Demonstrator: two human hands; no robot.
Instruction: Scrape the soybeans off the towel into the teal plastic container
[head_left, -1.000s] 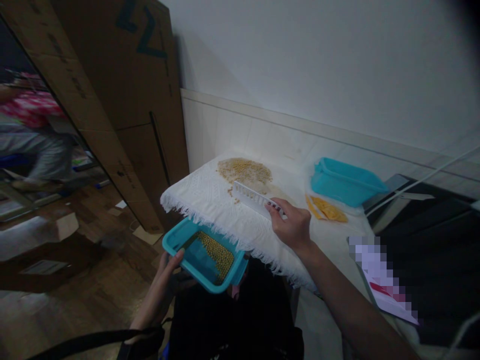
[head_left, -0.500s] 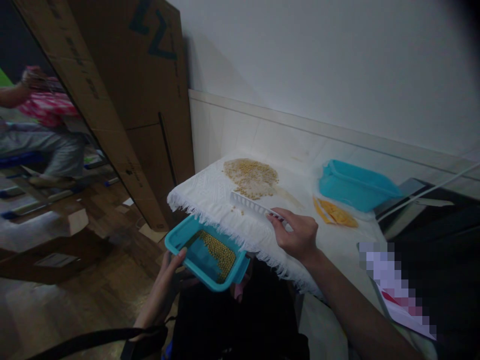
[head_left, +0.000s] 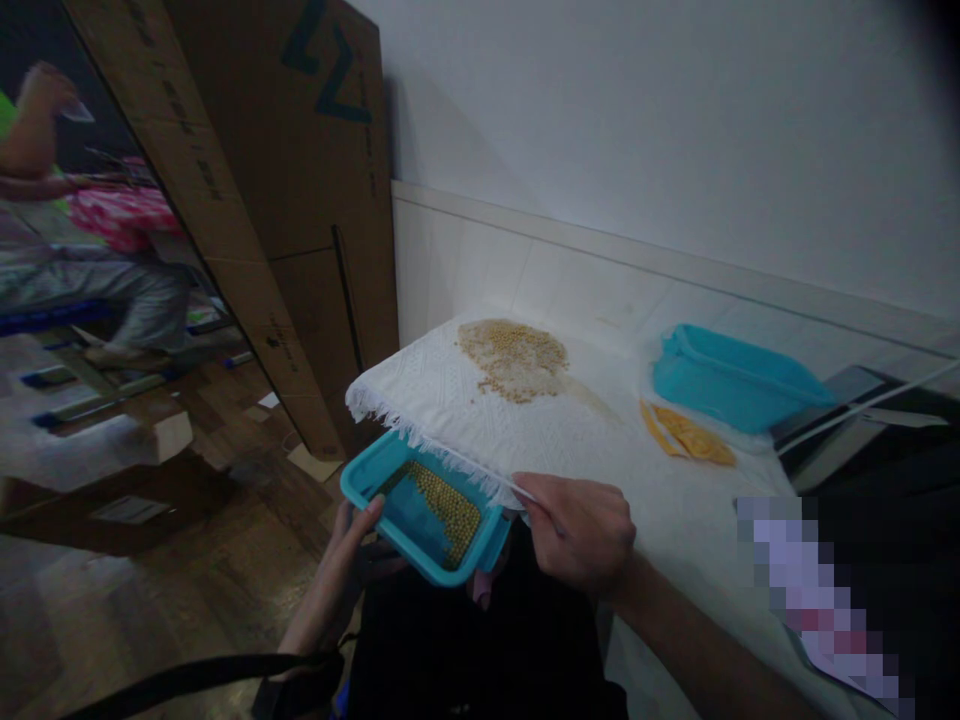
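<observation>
My left hand (head_left: 346, 548) grips the near left side of a turquoise plastic tray (head_left: 401, 542), thumb over the rim. Soybeans (head_left: 450, 505) lie in a band along the tray's far and right side. The tray is tilted below the fringed edge of a white cloth (head_left: 420, 375) on the table. Closed around one end of a thin white plastic strip (head_left: 480, 466) is my right hand (head_left: 589, 528). The strip appears nearly edge-on along the fringe, above the tray's far rim. More soybeans (head_left: 521, 345) are spread on the cloth further back, around a pale patch.
A second turquoise basket (head_left: 739, 375) and a yellow packet (head_left: 690, 435) stand at the table's right. A tall cardboard box (head_left: 300, 200) is at the left, the wall (head_left: 600, 120) behind. Another person (head_left: 45, 200) sits at far left.
My right hand has drawn the strip toward me, from the cloth to its fringed edge. The few loose beans near the strip no longer show on the cloth. The view has shifted slightly left.
</observation>
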